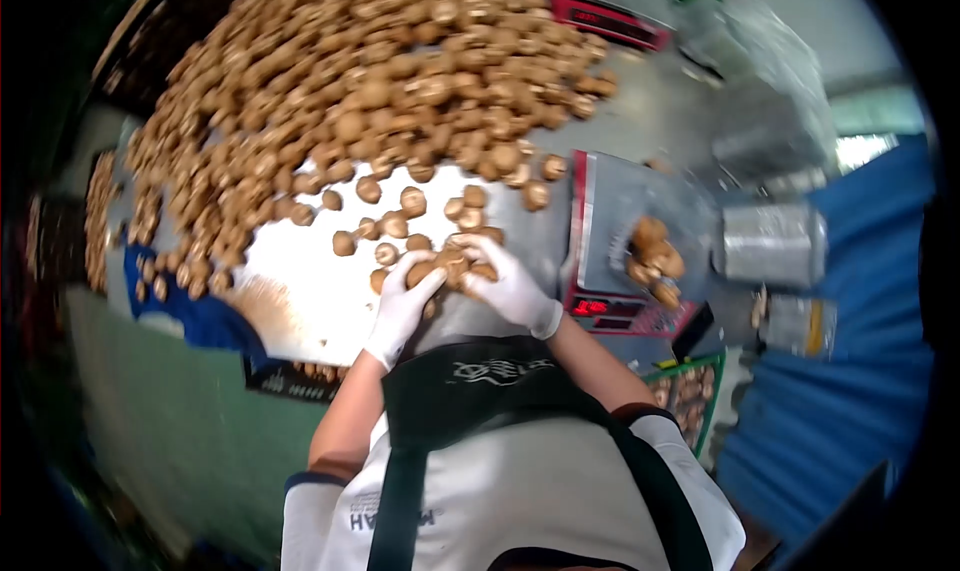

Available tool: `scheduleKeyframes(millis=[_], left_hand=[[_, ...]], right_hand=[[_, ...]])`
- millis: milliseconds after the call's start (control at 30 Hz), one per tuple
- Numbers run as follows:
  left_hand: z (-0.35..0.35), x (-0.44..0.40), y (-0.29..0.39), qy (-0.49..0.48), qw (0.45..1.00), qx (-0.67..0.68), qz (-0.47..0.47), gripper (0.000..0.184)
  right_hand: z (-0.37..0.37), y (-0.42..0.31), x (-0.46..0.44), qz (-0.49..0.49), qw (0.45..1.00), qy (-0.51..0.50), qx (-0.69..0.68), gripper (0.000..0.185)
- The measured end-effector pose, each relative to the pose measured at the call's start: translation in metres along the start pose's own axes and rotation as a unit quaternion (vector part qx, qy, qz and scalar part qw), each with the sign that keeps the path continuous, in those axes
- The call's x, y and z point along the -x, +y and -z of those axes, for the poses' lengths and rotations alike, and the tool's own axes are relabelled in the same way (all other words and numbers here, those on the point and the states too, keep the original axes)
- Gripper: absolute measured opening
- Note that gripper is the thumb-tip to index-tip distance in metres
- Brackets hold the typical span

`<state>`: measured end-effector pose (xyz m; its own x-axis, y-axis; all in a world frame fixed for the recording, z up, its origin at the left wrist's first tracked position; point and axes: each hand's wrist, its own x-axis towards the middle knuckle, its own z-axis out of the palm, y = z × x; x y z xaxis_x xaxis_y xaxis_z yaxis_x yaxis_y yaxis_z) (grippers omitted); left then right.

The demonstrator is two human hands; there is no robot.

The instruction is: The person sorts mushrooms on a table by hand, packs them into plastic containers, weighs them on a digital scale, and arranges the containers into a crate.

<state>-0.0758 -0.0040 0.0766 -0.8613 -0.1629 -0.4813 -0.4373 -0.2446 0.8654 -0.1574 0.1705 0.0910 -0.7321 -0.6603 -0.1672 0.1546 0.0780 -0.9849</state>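
My left hand (402, 299), in a white glove, curls its fingers around a brown mushroom (419, 272) at the near side of the table. Close to it, my right hand (508, 289), gloved the same way, grips another mushroom (484, 272). Between the two hands sits one more mushroom (452, 262), and the fingers of both partly cover this small cluster. Loose mushrooms (394, 224) lie just beyond the fingertips on the white surface (300, 286). Motion blurs the finer detail.
A big heap of mushrooms (350, 91) spreads over the far side. At right, a red-edged scale (600, 241) carries several mushrooms (655, 256). Another scale (610, 21) stands farther back. Clear plastic bags (770, 243) are stacked beyond. Below the edge is a green crate (715, 391).
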Motion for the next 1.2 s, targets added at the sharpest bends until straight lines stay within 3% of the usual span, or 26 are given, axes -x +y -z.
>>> scheduleKeyframes(millis=[100,133,167,200,233,267,300,400,467,500,533,667,833,933,1067,1167,1200], left_hand=[[-0.050,-0.005,0.013,-0.066,0.998,-0.002,-0.006,0.026],[-0.071,-0.008,0.024,-0.090,0.996,0.002,-0.012,0.026],[-0.094,-0.010,0.037,-0.114,0.993,-0.008,-0.040,0.027],[-0.118,-0.016,0.045,-0.138,0.984,-0.032,-0.108,0.028],[-0.143,-0.022,0.052,-0.158,0.970,-0.053,-0.177,0.029],[-0.169,-0.029,0.055,-0.166,0.945,-0.074,-0.272,0.031],[-0.195,-0.029,0.064,-0.161,0.925,-0.094,-0.330,0.034],[-0.257,-0.036,0.067,-0.205,0.856,-0.161,-0.446,0.048],[-0.273,-0.059,0.036,-0.196,0.705,-0.439,-0.521,0.070],[-0.274,-0.057,0.036,-0.203,0.682,-0.457,-0.534,0.075],[-0.275,-0.058,0.038,-0.207,0.658,-0.475,-0.546,0.080],[-0.274,-0.055,0.048,-0.211,0.727,-0.443,-0.480,0.095],[-0.263,-0.064,0.045,-0.182,0.756,-0.411,-0.476,0.074],[-0.257,-0.066,0.039,-0.205,0.739,-0.446,-0.462,0.064],[-0.271,-0.054,0.046,-0.207,0.728,-0.418,-0.502,0.071],[-0.283,-0.057,0.038,-0.210,0.683,-0.499,-0.490,0.080],[-0.286,-0.059,0.037,-0.208,0.669,-0.530,-0.479,0.082]], right_hand=[[0.030,-0.041,0.041,0.025,0.994,0.035,0.102,0.056],[0.045,-0.043,0.055,0.045,0.987,0.094,0.125,0.054],[0.059,-0.049,0.069,-0.007,0.983,0.172,0.061,0.053],[0.078,-0.058,0.084,0.011,0.957,0.244,0.156,0.051],[0.101,-0.052,0.096,0.120,0.930,0.310,0.158,0.049],[0.114,-0.074,0.105,0.169,0.896,0.371,0.176,0.052],[0.129,-0.075,0.116,0.154,0.867,0.449,0.156,0.057],[0.169,-0.057,0.138,0.144,0.821,0.522,0.181,0.054],[0.203,-0.024,0.153,0.046,0.780,0.373,0.500,0.050],[0.196,-0.019,0.150,0.037,0.759,0.431,0.486,0.047],[0.200,-0.018,0.156,0.033,0.766,0.420,0.485,0.046],[0.200,-0.039,0.165,0.110,0.795,0.484,0.348,0.041],[0.197,-0.043,0.172,0.143,0.775,0.561,0.254,0.037],[0.203,-0.034,0.178,0.146,0.772,0.579,0.217,0.036],[0.209,-0.028,0.178,0.090,0.769,0.578,0.259,0.035],[0.212,-0.036,0.162,0.114,0.739,0.555,0.366,0.032],[0.214,-0.038,0.156,0.078,0.728,0.539,0.417,0.034]])
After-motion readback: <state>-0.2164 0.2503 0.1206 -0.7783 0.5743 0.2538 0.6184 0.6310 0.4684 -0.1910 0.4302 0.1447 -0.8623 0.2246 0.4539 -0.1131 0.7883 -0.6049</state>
